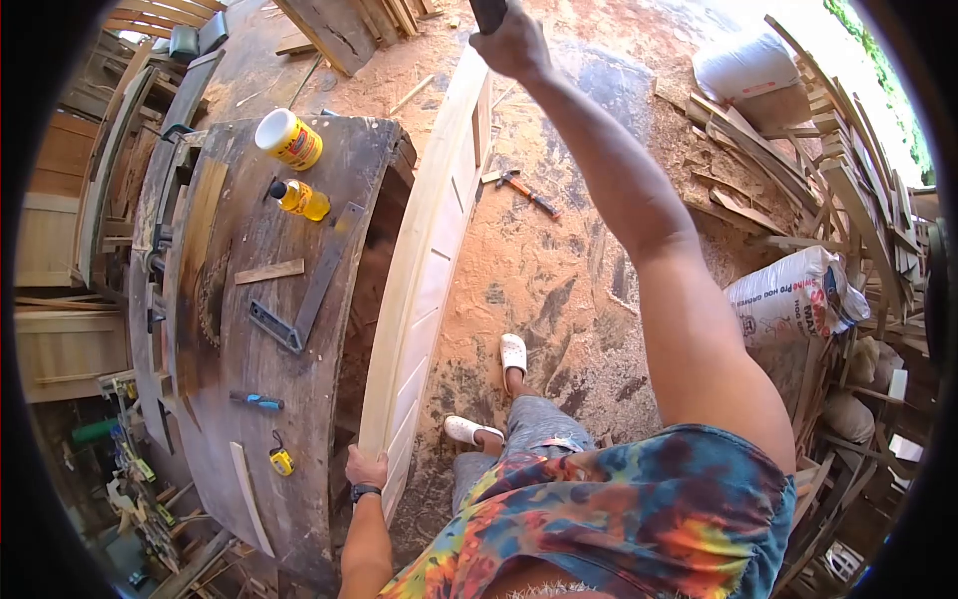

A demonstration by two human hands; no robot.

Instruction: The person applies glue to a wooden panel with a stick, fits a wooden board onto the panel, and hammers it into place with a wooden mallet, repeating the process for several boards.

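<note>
A long pale wooden door panel (411,290) stands on edge beside the workbench, running from near my body toward the top of the view. My left hand (367,467), with a dark watch at the wrist, is closed over its near end. Stretched far forward, my right hand (514,42) grips a black object (488,14) at the panel's far end; the top of the frame cuts that object off, so I cannot make out what it is. On the floor right of the panel lies a hammer (531,193) with an orange and black handle.
The workbench (299,384) at left bears a white-lidded tub (289,140), a yellow bottle (300,200), a metal square (317,290), a blue-handled tool (256,400) and a tape measure (281,460). Sacks (788,295) and stacked boards (866,215) line the right. Sawdust covers the floor.
</note>
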